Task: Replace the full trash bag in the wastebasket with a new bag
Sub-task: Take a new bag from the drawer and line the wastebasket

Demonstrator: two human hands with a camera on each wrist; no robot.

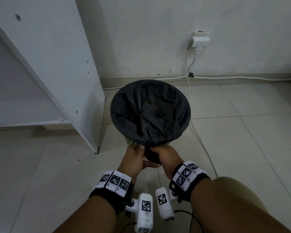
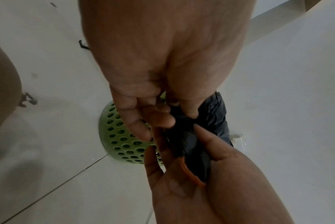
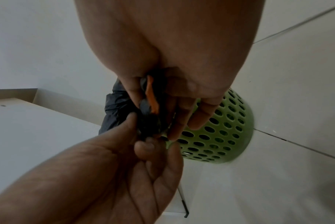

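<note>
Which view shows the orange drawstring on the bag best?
The left wrist view: the orange drawstring lies bare across the right hand beside gathered black bag. The right wrist view shows a shorter, partly hidden stretch; the head view hides it behind both hands.

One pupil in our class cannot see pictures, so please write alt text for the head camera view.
Two hands, the left hand and right hand, bunch the loose edge of a black trash bag stretched over a green wastebasket on a tiled floor. A white cabinet stands to the left; a white cable hangs from a wall socket behind.
</note>
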